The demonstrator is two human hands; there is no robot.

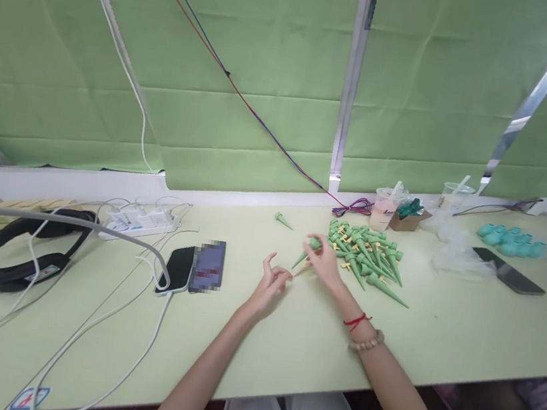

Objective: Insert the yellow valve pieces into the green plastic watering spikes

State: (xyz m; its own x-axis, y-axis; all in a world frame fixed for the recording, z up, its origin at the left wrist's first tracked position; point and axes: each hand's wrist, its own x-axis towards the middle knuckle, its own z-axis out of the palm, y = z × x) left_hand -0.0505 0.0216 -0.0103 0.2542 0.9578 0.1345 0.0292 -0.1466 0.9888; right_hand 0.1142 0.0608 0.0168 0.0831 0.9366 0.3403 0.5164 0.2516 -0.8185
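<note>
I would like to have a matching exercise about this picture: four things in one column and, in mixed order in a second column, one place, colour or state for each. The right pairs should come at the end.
Things
1. Piled green spikes
2. Lone spike
3. Thin string bracelet
4. Round-ended pieces

Descriptions
A. Red
B. Turquoise, at the far right of the table
C. Heaped, with small yellow parts among them
D. Beyond the left hand, apart from the heap

Right pairs: 1-C, 2-D, 3-A, 4-B
</note>
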